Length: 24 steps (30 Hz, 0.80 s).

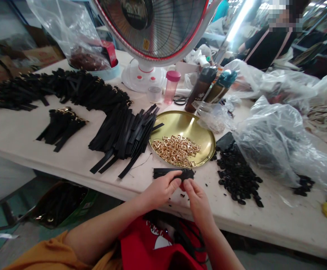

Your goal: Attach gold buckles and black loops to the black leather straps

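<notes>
Near the table's front edge, my left hand point(167, 186) pinches a black strap point(161, 172) that points left. My right hand point(196, 195) closes on the strap's right end, its fingertips close to those of the left; any small part between them is hidden. Just behind the hands, a gold round tray point(180, 119) bears a heap of small gold metal buckles point(177, 150). Left of the tray lies a pile of loose black straps point(124, 131). Small black pieces point(238, 172) are heaped to the right of my hands.
Finished-looking strap bundles with gold fittings point(60, 125) lie on the left. At the back stand a fan point(149, 75), a pink-lidded bottle point(171, 88), dark bottles point(201, 88) and scissors point(180, 100). Clear plastic bags point(278, 138) cover the right. A person point(272, 41) is in the background.
</notes>
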Motion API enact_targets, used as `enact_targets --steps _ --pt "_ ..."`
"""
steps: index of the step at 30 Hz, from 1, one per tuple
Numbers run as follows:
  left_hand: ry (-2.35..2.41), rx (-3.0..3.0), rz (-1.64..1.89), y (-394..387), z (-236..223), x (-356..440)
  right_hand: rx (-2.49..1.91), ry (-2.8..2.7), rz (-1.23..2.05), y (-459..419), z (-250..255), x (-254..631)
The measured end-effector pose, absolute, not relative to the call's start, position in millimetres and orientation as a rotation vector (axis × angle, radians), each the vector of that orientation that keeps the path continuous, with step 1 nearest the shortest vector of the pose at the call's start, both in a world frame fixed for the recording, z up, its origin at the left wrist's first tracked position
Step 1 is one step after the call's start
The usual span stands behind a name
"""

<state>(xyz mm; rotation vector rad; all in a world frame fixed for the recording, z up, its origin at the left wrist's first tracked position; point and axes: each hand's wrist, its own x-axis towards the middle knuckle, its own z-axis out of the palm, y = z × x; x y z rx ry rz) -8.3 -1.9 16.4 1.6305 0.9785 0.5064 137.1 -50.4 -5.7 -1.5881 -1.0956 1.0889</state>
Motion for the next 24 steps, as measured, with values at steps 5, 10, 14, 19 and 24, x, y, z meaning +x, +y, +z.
enact_targets --steps 5,10,14,19,24 --pt "1.007 1.427 0.571 9 11 -11 -2.006 -1.716 0.341 6 -1 168" --pt "1.021 1.333 0.598 7 6 -14 -2.21 -1.831 0.265 41 -9 170" --pt "1.024 1.276 0.609 5 7 -17 -2.133 -1.736 0.36 33 -4 178" --pt "0.969 1.23 0.671 5 16 -7 -1.491 -1.033 1.207 -7 9 165" --pt "0.975 1.299 0.658 0 19 0 -1.322 -0.803 1.403 -43 10 135"
